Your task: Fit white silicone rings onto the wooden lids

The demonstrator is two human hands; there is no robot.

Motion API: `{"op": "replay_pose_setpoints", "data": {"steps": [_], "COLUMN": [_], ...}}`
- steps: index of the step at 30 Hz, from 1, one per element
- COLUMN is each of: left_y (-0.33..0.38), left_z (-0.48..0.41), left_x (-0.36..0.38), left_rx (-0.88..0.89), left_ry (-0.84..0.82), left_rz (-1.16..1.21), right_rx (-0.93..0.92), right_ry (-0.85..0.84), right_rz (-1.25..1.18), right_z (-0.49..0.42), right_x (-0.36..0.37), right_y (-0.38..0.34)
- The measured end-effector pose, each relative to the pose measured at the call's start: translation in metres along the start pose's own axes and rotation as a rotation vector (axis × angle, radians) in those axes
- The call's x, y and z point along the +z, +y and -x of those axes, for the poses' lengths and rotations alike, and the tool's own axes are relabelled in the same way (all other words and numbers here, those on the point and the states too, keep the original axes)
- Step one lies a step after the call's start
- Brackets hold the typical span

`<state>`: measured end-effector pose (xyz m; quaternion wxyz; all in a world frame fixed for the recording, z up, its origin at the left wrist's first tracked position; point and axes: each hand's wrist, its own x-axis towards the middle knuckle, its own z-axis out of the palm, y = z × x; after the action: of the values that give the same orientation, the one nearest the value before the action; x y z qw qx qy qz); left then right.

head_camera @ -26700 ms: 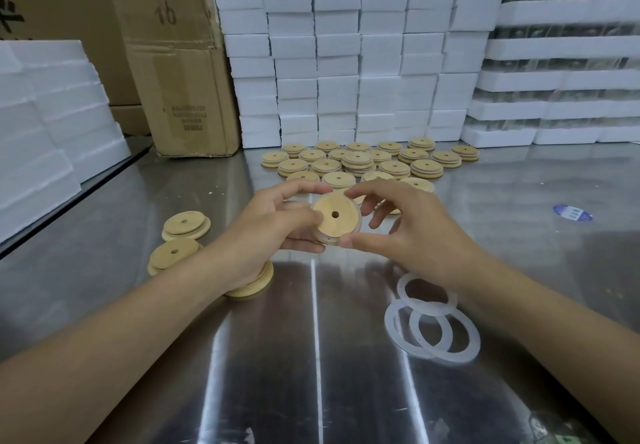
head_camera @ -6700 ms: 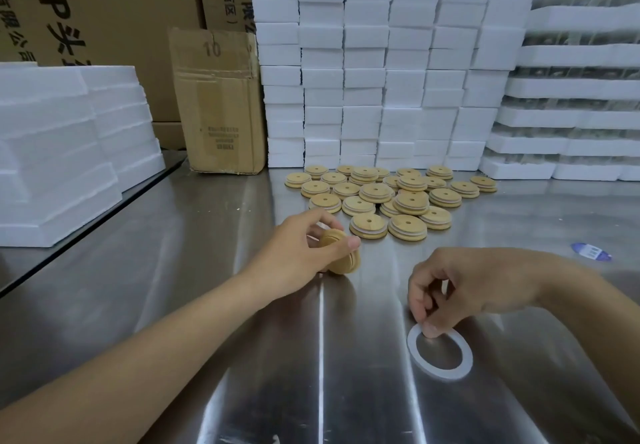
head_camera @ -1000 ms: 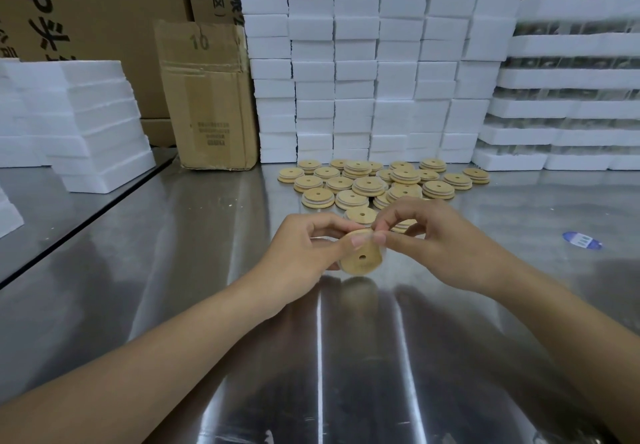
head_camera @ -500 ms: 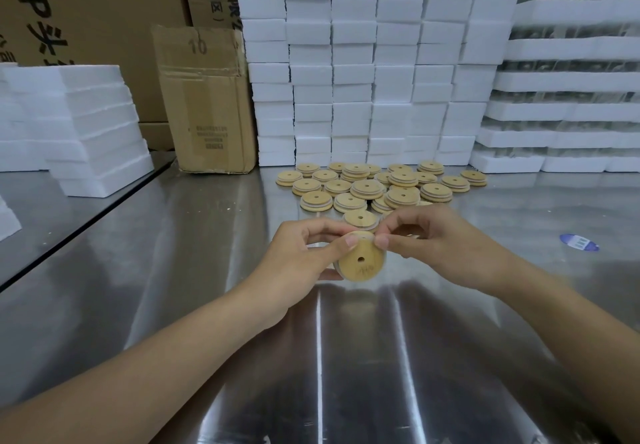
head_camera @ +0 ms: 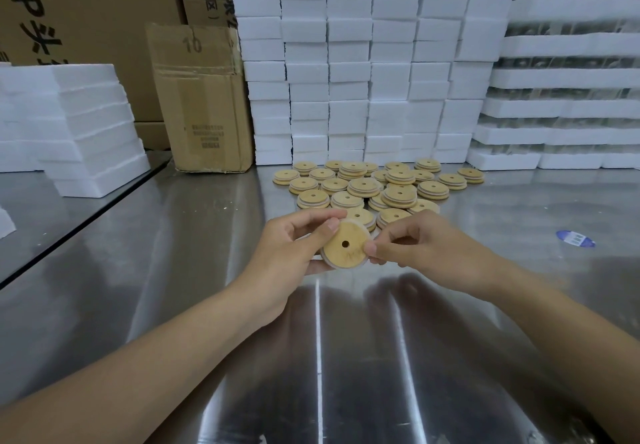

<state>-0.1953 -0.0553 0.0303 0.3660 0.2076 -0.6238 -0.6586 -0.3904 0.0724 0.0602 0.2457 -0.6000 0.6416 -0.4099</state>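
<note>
A round wooden lid (head_camera: 346, 247) with a small centre hole is held upright above the steel table, its flat face toward me. A thin white silicone ring (head_camera: 330, 264) shows along its lower rim. My left hand (head_camera: 291, 246) grips the lid from the left, thumb on its upper edge and fingers behind. My right hand (head_camera: 422, 246) pinches the lid's right edge with thumb and forefinger. Behind the hands lies a pile of several wooden lids (head_camera: 377, 184) on the table.
The steel table (head_camera: 346, 357) stretches toward me. White foam blocks (head_camera: 360, 62) are stacked along the back, foam trays (head_camera: 568, 107) at the right and foam slabs (head_camera: 72, 132) at the left. A cardboard box (head_camera: 204, 104) stands back left. A blue sticker (head_camera: 575, 238) lies at the right.
Both hands have kept hold of the lid and turned it a little, so its flat face points more toward me. The right fingers have slid down to the lid's right edge.
</note>
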Motion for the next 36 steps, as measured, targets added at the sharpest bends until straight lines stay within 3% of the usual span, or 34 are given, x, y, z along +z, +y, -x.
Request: {"op": "replay_pose_setpoints", "data": {"steps": [6, 10, 13, 17, 21, 27, 36], "left_y": [-0.003, 0.001, 0.000, -0.002, -0.005, -0.007, -0.007], "left_z": [-0.001, -0.002, 0.000, -0.001, -0.003, -0.005, -0.015], "left_x": [0.000, -0.003, -0.001, -0.001, -0.006, -0.010, -0.026], "left_rx": [-0.007, -0.032, -0.011, 0.129, 0.135, 0.103, 0.141], "left_ry": [0.015, -0.096, -0.149, -0.064, -0.029, -0.142, -0.348], "left_rz": [-0.003, -0.021, -0.192, -0.487, -0.634, -0.928, -0.865], "right_rx": [-0.009, 0.056, 0.120, 0.142, 0.116, 0.079, 0.037], "right_ry": [-0.002, 0.082, 0.106, 0.097, 0.080, -0.013, -0.054], "right_rz": [0.013, -0.050, -0.143, -0.197, -0.038, 0.124, 0.315], "right_z": [-0.001, -0.002, -0.005, -0.006, -0.007, -0.005, -0.003], "right_x": [0.009, 0.015, 0.017, 0.015, 0.015, 0.015, 0.013], "right_y": [0.003, 0.006, 0.007, 0.007, 0.010, 0.012, 0.012]}}
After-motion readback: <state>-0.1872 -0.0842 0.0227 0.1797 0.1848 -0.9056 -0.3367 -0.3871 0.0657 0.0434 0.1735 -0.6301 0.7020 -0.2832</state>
